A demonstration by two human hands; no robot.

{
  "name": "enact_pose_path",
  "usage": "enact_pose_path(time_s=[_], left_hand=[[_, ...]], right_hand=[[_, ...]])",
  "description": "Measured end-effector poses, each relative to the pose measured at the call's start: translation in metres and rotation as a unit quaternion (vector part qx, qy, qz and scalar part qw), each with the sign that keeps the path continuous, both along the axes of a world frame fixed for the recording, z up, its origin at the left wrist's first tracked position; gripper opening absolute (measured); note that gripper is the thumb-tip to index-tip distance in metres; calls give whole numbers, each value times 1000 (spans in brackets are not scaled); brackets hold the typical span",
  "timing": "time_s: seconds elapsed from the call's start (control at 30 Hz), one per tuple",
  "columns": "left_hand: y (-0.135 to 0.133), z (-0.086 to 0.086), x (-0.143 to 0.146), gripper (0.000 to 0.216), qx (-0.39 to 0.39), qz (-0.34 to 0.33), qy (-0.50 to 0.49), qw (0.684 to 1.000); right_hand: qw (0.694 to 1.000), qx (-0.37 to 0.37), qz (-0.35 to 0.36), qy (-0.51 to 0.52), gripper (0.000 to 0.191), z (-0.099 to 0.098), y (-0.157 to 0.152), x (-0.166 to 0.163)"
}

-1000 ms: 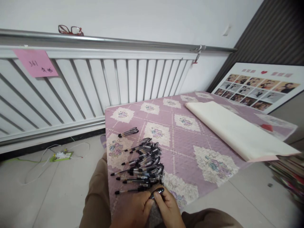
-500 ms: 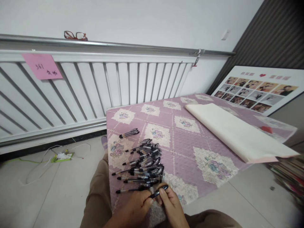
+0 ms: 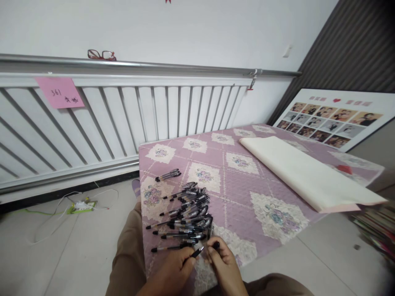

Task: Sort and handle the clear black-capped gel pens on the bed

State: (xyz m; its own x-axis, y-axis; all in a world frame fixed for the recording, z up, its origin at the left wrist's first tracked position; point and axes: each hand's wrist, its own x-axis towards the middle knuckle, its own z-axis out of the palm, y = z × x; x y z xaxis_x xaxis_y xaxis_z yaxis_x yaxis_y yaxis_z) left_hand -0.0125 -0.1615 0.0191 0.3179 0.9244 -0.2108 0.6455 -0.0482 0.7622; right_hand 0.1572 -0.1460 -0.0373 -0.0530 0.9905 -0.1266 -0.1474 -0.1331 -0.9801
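Fingers and thumb of my left hand (image 3: pixel 173 267) pinch an uncapped pen (image 3: pixel 196 252), its silver tip pointing up and to the right. Close beside it, my right hand (image 3: pixel 226 263) is closed on a black pen cap (image 3: pixel 216 245), apart from the pen. Just beyond both hands, a loose pile of capped black pens (image 3: pixel 188 224) lies on the flowered tablecloth (image 3: pixel 234 185). Farther back, a small group of pens (image 3: pixel 168 175) lies separately near the left edge.
Folded cream paper (image 3: pixel 299 172) lies on the right of the table, and a photo board (image 3: pixel 330 117) leans behind it. A white radiator (image 3: pixel 182 109) runs along the wall. On the floor at left sits a power strip (image 3: pixel 82 206) with cables.
The cap has come off the pen between my hands. My right hand has moved slightly right with the cap, baring the tip in my left hand. The view has tilted slightly up.
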Motion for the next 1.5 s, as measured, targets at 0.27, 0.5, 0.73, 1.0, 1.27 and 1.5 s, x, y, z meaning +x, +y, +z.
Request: enact_pose_path(time_s=[0.27, 0.5, 0.73, 1.0, 1.27, 1.5], left_hand=[[-3, -22, -4, 17, 15, -18, 17, 1000], [-1, -42, -9, 6, 51, 40, 29, 997], [0, -46, -13, 9, 71, 24, 12, 997], [2, -42, -15, 17, 54, 19, -6, 998], [0, -43, -15, 15, 58, 25, -1, 998], [0, -41, -15, 15, 61, 18, 7, 998]], right_hand=[[987, 35, 54, -145, 26, 7, 0, -6], [984, 21, 69, -161, 22, 4, 0, -5], [976, 42, 65, -205, 25, 10, 1, -11], [983, 5, 84, -166, 21, 10, 2, -5], [978, 23, 66, -197, 23, 12, 3, -11], [979, 18, 65, -195, 23, 15, 3, -7]])
